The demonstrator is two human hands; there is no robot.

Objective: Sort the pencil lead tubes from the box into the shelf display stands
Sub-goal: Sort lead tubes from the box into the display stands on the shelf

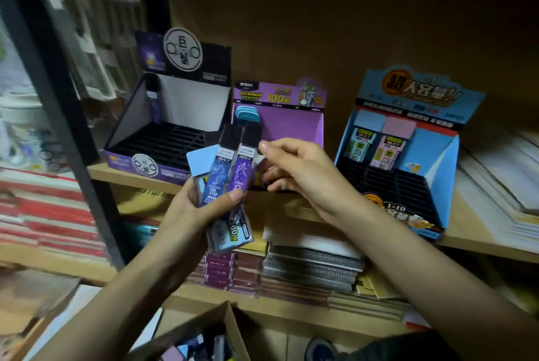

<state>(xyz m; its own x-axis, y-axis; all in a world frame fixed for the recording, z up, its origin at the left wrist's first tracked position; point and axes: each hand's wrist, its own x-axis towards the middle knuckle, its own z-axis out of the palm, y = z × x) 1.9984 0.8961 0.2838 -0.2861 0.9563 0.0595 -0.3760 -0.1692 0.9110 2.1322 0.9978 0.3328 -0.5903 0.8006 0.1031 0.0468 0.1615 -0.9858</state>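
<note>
Left hand (201, 206) is gripping several lead tubes (230, 168), thumb pressing across them. Right hand (294, 168) fingers are curling loosely, holding nothing. Dark stand (122, 157) at 10 o'clock is holding 1 upright tube (153, 101); blue stand (431, 150) at 2 o'clock is holding 2 capped tubes (376, 141).

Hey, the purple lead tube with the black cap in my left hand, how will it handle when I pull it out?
Probably stiff: the purple lead tube stands straight above the left hand without bending. Likely light, since one thumb pins several tubes. Its glossy flat faces may slide against the neighbouring blue tube, so pinch firmly.
</note>
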